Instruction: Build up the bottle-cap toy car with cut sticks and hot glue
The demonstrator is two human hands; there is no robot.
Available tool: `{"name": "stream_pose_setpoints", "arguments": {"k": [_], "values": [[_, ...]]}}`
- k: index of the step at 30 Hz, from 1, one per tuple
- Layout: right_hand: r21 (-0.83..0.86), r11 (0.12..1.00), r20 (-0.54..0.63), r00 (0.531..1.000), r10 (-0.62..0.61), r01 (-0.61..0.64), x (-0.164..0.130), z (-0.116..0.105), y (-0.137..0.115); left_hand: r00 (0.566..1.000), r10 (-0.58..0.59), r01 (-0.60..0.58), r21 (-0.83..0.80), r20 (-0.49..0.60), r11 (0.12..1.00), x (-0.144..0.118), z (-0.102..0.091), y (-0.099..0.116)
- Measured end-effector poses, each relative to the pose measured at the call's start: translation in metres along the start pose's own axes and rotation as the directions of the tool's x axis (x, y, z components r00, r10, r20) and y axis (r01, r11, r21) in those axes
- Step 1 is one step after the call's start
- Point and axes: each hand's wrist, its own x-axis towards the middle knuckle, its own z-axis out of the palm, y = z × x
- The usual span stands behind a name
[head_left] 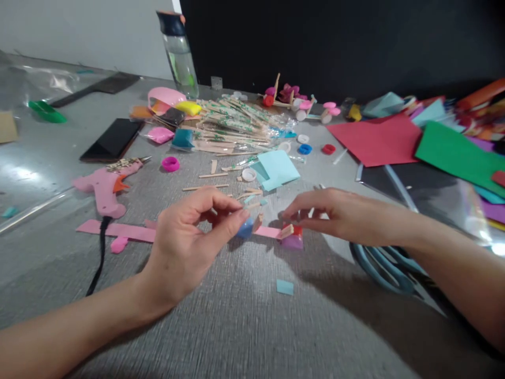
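My left hand (189, 242) is closed in a pinch, thumb against index finger. A thin wooden stick piece (254, 206) extends from its fingertips, with a bit of teal at the far end. Just beneath the thumb sits a blue cap-like piece (245, 229). A pink strip (268, 232) runs from it to a red and purple piece (292, 241). Short wooden stick pieces (287, 231) stand tilted at both ends of the strip. My right hand (331, 210) curves over the red end, fingers apart and holding nothing visible; whether it touches the piece is unclear.
On the left lie a pink glue gun (100, 189), its cord and a phone (112, 139). Behind are wrapped sticks (236, 123), bottle caps and a water bottle (179, 58). Scissors (382, 268) lie under my right forearm; coloured sheets (374, 139) cover the right back.
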Motion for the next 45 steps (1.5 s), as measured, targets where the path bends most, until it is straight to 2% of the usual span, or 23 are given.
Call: {"name": "stream_pose_setpoints", "arguments": {"k": [2, 5, 11, 13, 15, 17, 19, 22, 25, 34, 40, 45], "values": [[0.041, 0.999, 0.044, 0.999, 0.026, -0.028, -0.007, 0.008, -0.004, 0.999, -0.049, 0.049, -0.036, 0.015, 0.998, 0.000, -0.001, -0.003], [0.093, 0.991, 0.036, 0.995, 0.092, -0.095, -0.017, 0.023, -0.014, 0.997, -0.070, 0.071, -0.060, 0.028, 0.996, -0.001, -0.003, -0.004], [0.188, 0.971, 0.040, 0.989, 0.145, -0.150, -0.037, 0.045, -0.038, 0.998, 0.055, -0.055, 0.000, 0.041, 0.999, -0.008, -0.008, 0.008], [0.194, 0.974, -0.060, 0.989, 0.132, -0.119, -0.040, 0.045, -0.040, 0.992, 0.107, -0.110, 0.037, 0.072, 0.993, -0.010, -0.010, 0.012], [0.263, 0.964, -0.221, 0.970, 0.103, -0.042, -0.039, 0.044, -0.041, 0.985, 0.135, -0.143, 0.071, 0.103, 0.987, -0.012, -0.011, 0.014], [0.389, 0.919, -0.351, 0.932, 0.087, 0.060, -0.032, 0.042, -0.042, 0.981, 0.144, -0.158, 0.102, 0.126, 0.982, -0.013, -0.011, 0.014], [0.512, 0.846, -0.392, 0.917, 0.076, 0.149, -0.023, 0.042, -0.044, 0.979, 0.149, -0.166, 0.117, 0.143, 0.979, -0.015, -0.009, 0.011], [0.634, 0.742, -0.369, 0.928, 0.045, 0.216, -0.010, 0.044, -0.048, 0.973, 0.166, -0.185, 0.110, 0.157, 0.977, -0.016, -0.007, 0.006], [0.680, 0.694, -0.349, 0.937, 0.025, 0.235, -0.002, 0.046, -0.049, 0.969, 0.187, -0.206, 0.113, 0.162, 0.972, -0.016, -0.006, 0.002], [0.653, 0.730, -0.344, 0.938, 0.049, 0.201, 0.002, 0.041, -0.044, 0.965, 0.211, -0.234, 0.151, 0.154, 0.961, -0.014, -0.009, -0.001], [0.658, 0.727, -0.304, 0.952, 0.018, 0.197, 0.006, 0.038, -0.044, 0.944, 0.293, -0.315, 0.157, 0.150, 0.936, -0.014, -0.008, -0.005], [0.641, 0.746, -0.287, 0.958, 0.018, 0.178, 0.009, 0.035, -0.044, 0.949, 0.273, -0.299, 0.174, 0.160, 0.938, -0.013, -0.008, -0.003]]}}
